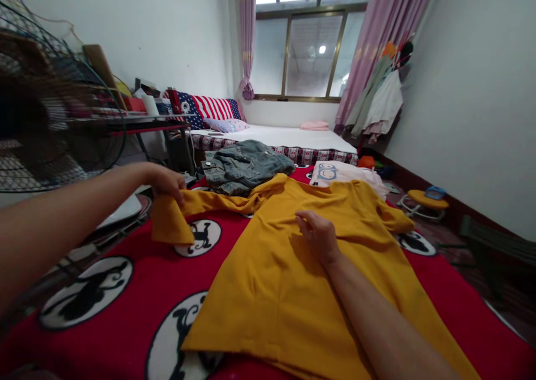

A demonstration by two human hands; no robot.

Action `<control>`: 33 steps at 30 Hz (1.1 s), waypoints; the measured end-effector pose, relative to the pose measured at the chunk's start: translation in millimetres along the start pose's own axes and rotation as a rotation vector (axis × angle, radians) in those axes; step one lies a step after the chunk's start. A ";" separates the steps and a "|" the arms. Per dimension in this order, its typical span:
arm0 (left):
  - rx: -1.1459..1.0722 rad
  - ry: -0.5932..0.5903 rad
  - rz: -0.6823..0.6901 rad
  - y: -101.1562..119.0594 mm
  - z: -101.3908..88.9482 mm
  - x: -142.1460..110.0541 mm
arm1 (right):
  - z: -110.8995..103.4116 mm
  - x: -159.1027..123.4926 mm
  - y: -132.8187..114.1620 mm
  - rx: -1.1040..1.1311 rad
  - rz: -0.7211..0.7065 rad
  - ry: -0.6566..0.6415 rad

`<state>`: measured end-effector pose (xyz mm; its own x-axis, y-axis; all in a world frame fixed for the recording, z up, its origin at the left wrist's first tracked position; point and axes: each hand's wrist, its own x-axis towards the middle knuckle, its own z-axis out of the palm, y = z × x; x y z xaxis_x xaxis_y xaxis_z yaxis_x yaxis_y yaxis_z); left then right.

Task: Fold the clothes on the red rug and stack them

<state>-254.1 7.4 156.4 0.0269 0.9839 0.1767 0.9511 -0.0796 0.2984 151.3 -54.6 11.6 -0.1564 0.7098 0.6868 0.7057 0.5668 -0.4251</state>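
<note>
A mustard-yellow long-sleeved top (pixel 268 268) lies spread over a red blanket (pixel 125 330) with black-and-white round figures. My left hand (pixel 165 183) grips the left sleeve near its cuff and holds it out to the side; the cuff end hangs down below my fingers. Over the chest of the top is my right hand (pixel 320 237), fingers loosely bent and the thumb a little apart, with nothing visible in it. The right-hand sleeve (pixel 396 218) lies bent outward. Just beyond the top are a crumpled denim garment (pixel 247 165) and a pale pink garment with a blue print (pixel 347 176).
A fan (pixel 50 106) stands close at the left, before a cluttered desk (pixel 146 124). Further back is a bed (pixel 285 136) beneath the window. A stool with an orange seat (pixel 427 198) is on the right, and clothes (pixel 383 101) hang by the curtain.
</note>
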 end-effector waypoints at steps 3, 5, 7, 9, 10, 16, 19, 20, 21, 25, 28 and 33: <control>-0.037 -0.356 -0.040 62.6 -50.4 19.7 | -3.4 4.6 0.9 0.114 0.171 0.140; -0.152 -0.214 0.106 118.0 -70.2 24.6 | -11.0 7.5 8.4 0.258 0.351 0.286; -0.384 0.013 0.472 171.1 -72.0 21.0 | -21.8 8.4 24.5 0.391 0.537 0.436; -0.511 0.117 0.595 208.7 -54.3 10.6 | -32.7 6.9 47.3 0.487 0.688 0.582; -0.557 0.122 0.578 218.9 -39.0 3.6 | -37.1 5.5 59.6 0.524 0.747 0.647; -0.402 -0.253 0.475 175.6 71.3 -46.5 | -36.7 -0.8 99.7 0.555 0.863 0.774; -0.102 -0.355 0.339 134.2 95.1 -71.8 | -29.5 -0.5 90.5 0.403 0.738 0.689; -0.026 -0.400 0.293 122.9 98.0 -79.5 | -27.5 -0.5 84.8 0.352 0.684 0.638; 0.024 -0.456 0.258 113.1 99.6 -86.8 | -25.3 -0.5 78.4 0.314 0.631 0.580; -0.082 -0.762 0.204 89.0 100.5 -114.1 | -13.5 2.1 50.4 0.342 0.519 0.344; -0.283 -0.909 0.207 84.2 98.7 -133.0 | -2.3 14.4 34.9 0.301 0.443 0.193; -0.548 -0.972 0.143 90.0 93.6 -153.4 | 15.2 54.0 31.2 -0.075 0.209 -0.009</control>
<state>-143.8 -135.7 68.3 0.5810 0.6483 -0.4921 0.6626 -0.0256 0.7485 154.4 7.8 26.4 -0.0071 0.8123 0.5831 0.7730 0.3744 -0.5122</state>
